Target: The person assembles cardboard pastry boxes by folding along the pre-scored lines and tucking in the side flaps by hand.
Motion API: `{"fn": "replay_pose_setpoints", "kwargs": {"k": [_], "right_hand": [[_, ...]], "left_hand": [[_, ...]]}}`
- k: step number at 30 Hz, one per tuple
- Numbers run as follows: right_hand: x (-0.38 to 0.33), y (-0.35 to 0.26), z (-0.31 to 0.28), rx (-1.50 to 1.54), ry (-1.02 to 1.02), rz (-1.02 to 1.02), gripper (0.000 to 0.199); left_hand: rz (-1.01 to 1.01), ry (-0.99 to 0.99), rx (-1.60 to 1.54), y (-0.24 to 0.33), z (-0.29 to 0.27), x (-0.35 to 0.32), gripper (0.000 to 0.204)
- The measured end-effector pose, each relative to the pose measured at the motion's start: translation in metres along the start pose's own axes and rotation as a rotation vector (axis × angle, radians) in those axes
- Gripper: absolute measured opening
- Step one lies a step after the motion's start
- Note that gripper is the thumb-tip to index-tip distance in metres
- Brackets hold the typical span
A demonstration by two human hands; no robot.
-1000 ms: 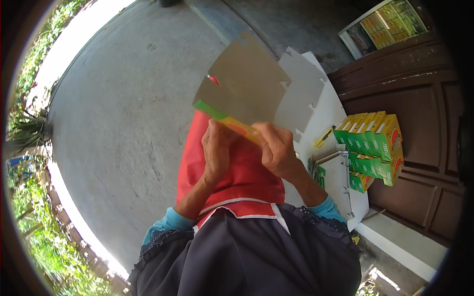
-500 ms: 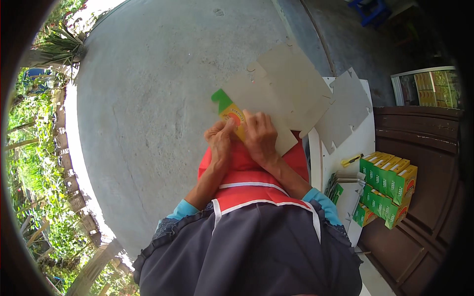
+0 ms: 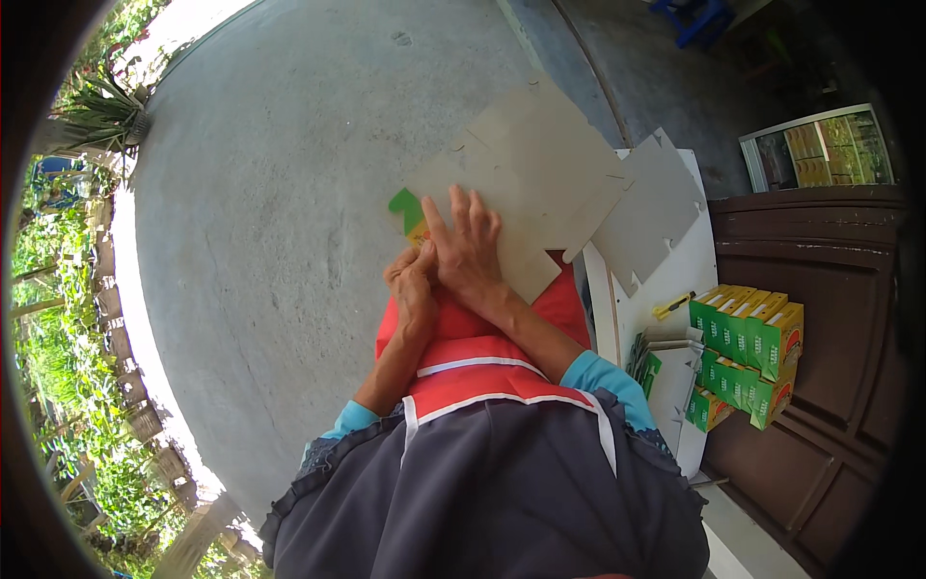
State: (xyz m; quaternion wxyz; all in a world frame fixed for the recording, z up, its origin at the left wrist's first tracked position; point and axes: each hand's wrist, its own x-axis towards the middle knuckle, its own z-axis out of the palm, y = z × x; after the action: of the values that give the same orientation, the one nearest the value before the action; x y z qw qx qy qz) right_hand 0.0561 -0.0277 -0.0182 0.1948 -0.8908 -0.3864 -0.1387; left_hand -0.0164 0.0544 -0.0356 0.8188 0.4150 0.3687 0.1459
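A flat die-cut carton sheet [image 3: 540, 159], plain grey on its upper face, lies across my lap over the red apron [image 3: 545, 314]. Along its left edge a strip is folded over and shows a green and yellow printed side [image 3: 408, 209]. My left hand [image 3: 413, 288] pinches the sheet by this edge, near the lower end of the strip. Flat on the cardboard, with fingers stretched out and spread, rests my right hand [image 3: 466, 246]; it covers part of the strip. Whether the grey area is one sheet or several overlapping ones, I cannot tell.
To the right, another grey carton sheet [image 3: 654, 207] lies on a white bench [image 3: 603, 307]. A yellow cutter [image 3: 673, 306] lies near stacked green and yellow boxes [image 3: 748, 333]. Beyond stand a brown wooden door [image 3: 839, 289] and a blue stool [image 3: 693, 21]. Plants [image 3: 68, 318] line the left side.
My right hand has gone from curled fingers at the printed strip to stretched fingers flat on the cardboard. Less of the strip shows. The whole view has shifted slightly.
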Motion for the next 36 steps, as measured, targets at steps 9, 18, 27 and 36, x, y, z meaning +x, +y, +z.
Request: {"fn": "replay_pose_setpoints", "kwargs": {"k": [9, 18, 27, 36], "right_hand": [[0.035, 0.128, -0.089, 0.093, 0.227, 0.179, 0.027], [0.106, 0.246, -0.064, 0.698, -0.505, 0.399, 0.055], [0.142, 0.193, -0.05, 0.679, -0.557, 0.193, 0.046], [0.145, 0.181, -0.049, 0.325, -0.527, 0.019, 0.032]], "left_hand": [[-0.073, -0.045, -0.014, 0.014, -0.012, -0.05, 0.026], [-0.403, -0.46, 0.276, 0.055, -0.037, -0.057, 0.039], [-0.045, -0.44, 0.492, 0.118, -0.04, 0.093, 0.057], [-0.41, -0.583, 0.248, 0.1, 0.064, 0.221, 0.065]]}}
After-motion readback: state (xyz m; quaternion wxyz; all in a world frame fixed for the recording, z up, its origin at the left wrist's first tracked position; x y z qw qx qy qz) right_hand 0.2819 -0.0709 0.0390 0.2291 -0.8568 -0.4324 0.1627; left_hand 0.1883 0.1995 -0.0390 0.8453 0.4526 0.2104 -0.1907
